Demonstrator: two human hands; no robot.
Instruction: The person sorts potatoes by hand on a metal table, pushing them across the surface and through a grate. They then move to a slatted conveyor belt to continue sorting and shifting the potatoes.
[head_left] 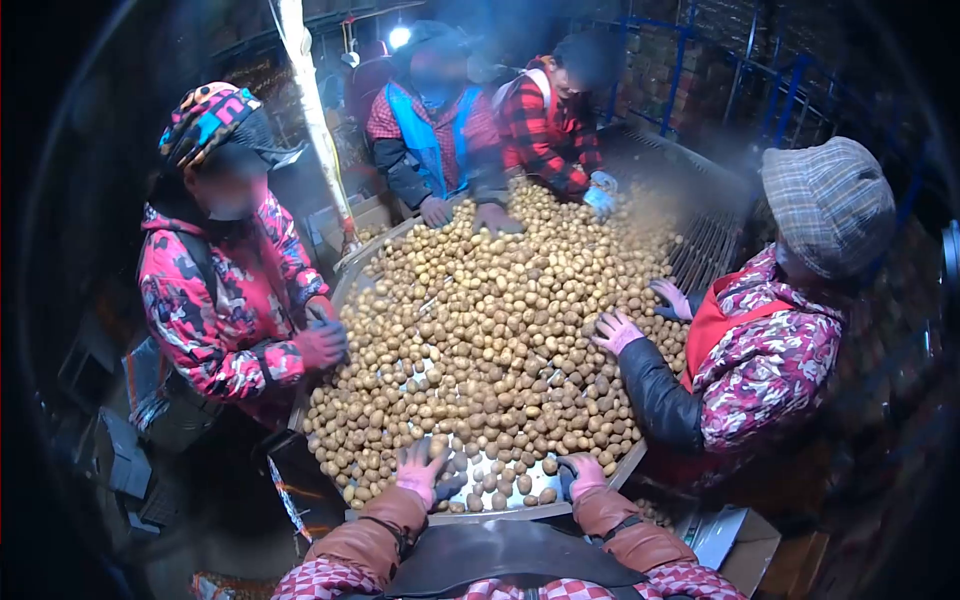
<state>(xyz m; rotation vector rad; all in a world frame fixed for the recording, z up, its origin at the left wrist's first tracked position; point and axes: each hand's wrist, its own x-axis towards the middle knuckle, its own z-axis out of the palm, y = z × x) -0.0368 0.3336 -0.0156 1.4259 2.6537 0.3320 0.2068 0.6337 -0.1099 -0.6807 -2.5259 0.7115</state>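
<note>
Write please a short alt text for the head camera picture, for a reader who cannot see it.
Two gloved hands, left hand and right hand, rest among small potatoes heaped on a round metal table. Four other people in patterned jackets stand around it, their hands on the potatoes too.

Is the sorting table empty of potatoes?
No, potatoes cover nearly the whole table, heaped between the workers.
</note>
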